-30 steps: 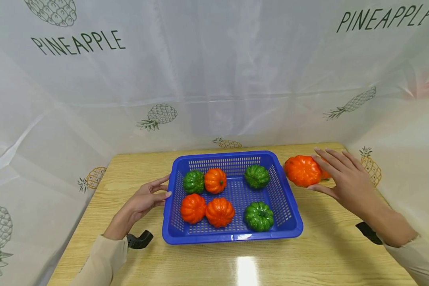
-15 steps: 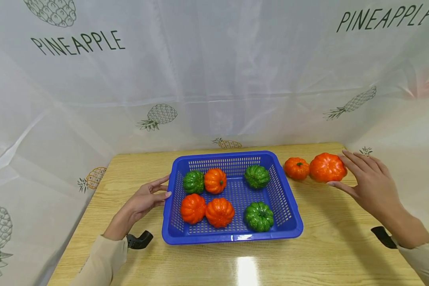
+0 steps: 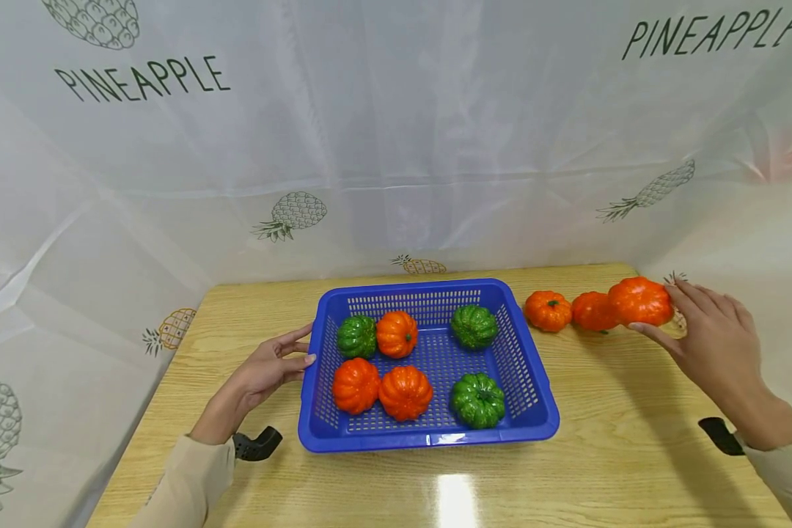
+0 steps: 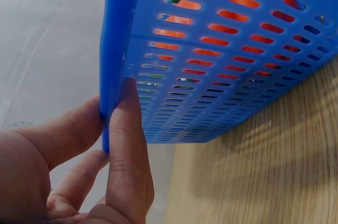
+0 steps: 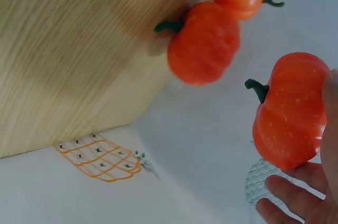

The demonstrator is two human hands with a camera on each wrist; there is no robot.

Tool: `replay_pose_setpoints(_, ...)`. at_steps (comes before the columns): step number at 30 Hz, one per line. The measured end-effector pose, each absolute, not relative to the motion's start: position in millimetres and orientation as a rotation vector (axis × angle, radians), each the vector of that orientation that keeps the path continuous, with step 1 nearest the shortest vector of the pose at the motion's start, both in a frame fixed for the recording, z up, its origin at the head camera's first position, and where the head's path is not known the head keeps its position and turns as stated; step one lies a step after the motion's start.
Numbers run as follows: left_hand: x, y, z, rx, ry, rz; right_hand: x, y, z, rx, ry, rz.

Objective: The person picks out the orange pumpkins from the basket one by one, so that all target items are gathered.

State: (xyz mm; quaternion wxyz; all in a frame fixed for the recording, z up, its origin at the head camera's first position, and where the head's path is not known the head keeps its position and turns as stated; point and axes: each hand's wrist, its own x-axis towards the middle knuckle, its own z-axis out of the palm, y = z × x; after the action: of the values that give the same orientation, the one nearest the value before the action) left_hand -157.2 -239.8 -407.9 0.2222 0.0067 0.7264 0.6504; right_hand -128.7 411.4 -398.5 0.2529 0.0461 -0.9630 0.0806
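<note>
My right hand [image 3: 721, 345] grips an orange toy pumpkin [image 3: 640, 301] between thumb and fingers, held above the table's right side. Its green stem shows in the right wrist view, where the pumpkin [image 5: 292, 110] hangs apart from the others. Two more orange pumpkins lie side by side on the table, one nearer the basket [image 3: 548, 311] and one partly behind the held pumpkin [image 3: 592, 312]. My left hand [image 3: 268, 369] pinches the left rim of a blue plastic basket [image 3: 429, 440], thumb on one side and a finger on the other, as the left wrist view shows.
Inside the basket sit three orange pumpkins, one [image 3: 405, 392] near the front, and three green ones, one [image 3: 478, 400] at front right. The wooden table [image 3: 343, 484] meets a white pineapple-print curtain [image 3: 396, 147] at the back and sides.
My right hand has moved right with the pumpkin, away from the basket, uncovering the two orange pumpkins on the table. My left hand and the basket have stayed put.
</note>
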Motion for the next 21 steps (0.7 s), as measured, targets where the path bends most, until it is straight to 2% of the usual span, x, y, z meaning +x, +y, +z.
replay_pose_setpoints(21, -156.9, -239.9, -408.9, 0.014, 2.001, 1.804, -139.3, 441.1, -415.2, -0.168, -2.826, 0.227)
